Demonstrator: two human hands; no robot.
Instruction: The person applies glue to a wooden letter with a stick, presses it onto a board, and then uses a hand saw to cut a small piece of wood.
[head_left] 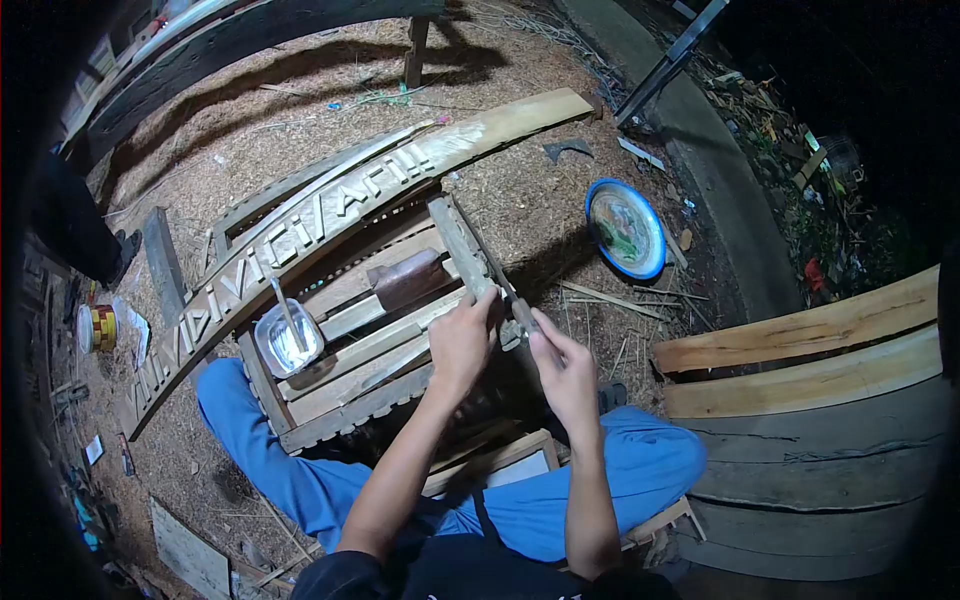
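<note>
My right hand [568, 375] is closed round the handle end of a long, thin, dark-bladed tool [508, 285]; its exact kind is unclear. The tool lies along the right end rail [455, 240] of a low slatted wooden frame. Close by on the left, my left hand [462, 338] has its fingers curled together at the same rail, and what they grip is hidden. On the slats sits a dark brown block [408, 283]. A clear plastic tub [290, 340] of white paste stands at the frame's left, a brush-like stick [284, 300] leaning in it.
A long curved board [290, 245] with raised letters lies across the frame's far side. Beyond, right, is a blue-rimmed basin [627, 230]. Planks [800, 340] lie at right. Another person's leg [80, 225] is at far left. Wood shavings cover the ground.
</note>
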